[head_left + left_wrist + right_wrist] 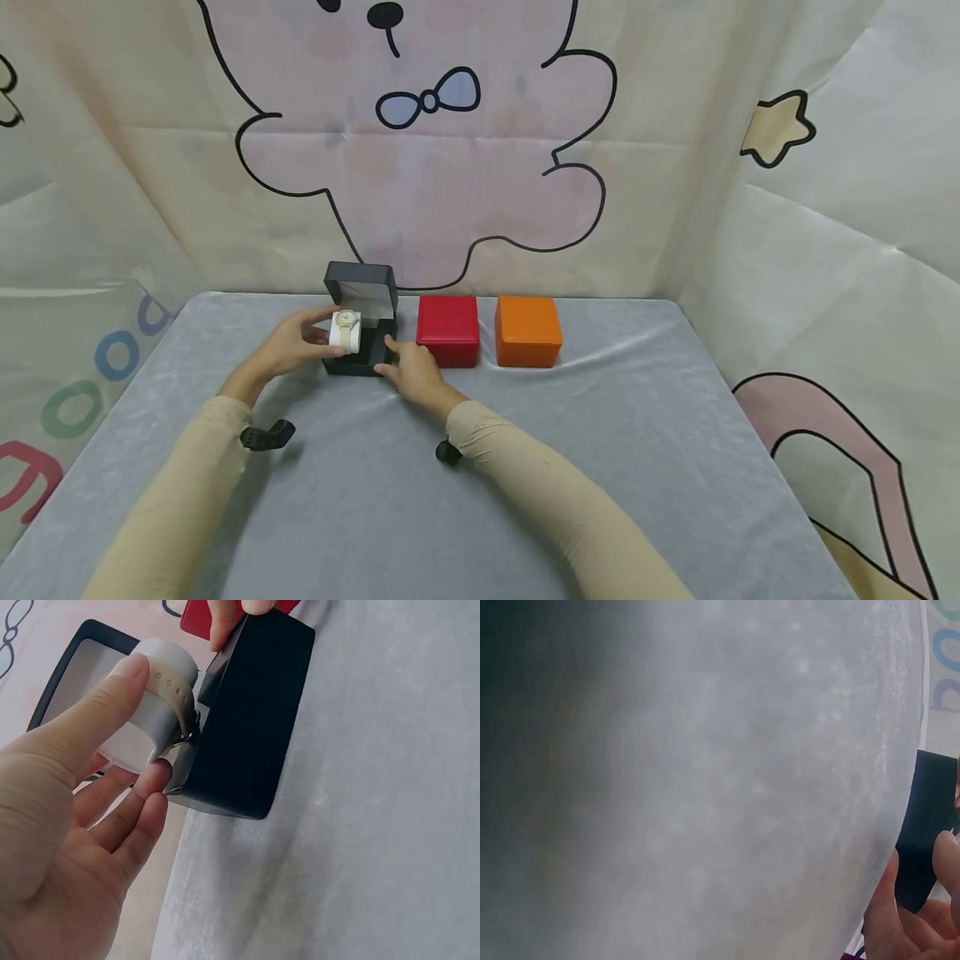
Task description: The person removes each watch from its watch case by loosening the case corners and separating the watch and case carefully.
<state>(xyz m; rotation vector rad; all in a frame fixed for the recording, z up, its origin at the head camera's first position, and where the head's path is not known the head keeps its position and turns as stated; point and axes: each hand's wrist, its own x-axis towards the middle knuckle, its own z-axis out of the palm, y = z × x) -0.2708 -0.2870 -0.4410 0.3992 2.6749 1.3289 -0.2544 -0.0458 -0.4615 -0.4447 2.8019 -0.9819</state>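
My left hand (288, 342) grips a white watch cushion (169, 656) between thumb and fingers. Wrapped around the cushion is a wristwatch with a pale strap (166, 684) and a light round dial (346, 319). Behind and beside it stands a black watch box (251, 727), its lid (365, 273) raised to show a light lining. My right hand (414, 373) holds the box at its front right corner, thumb at the front and fingers along the side. In the right wrist view, only part of the box (924, 817) shows beside the fingers.
A red box (447, 333) sits just right of the black one, close to my right hand. Farther right is an orange box (528, 333). All stand near the back edge of a grey cloth-covered table (637, 450), before a printed curtain (480, 192).
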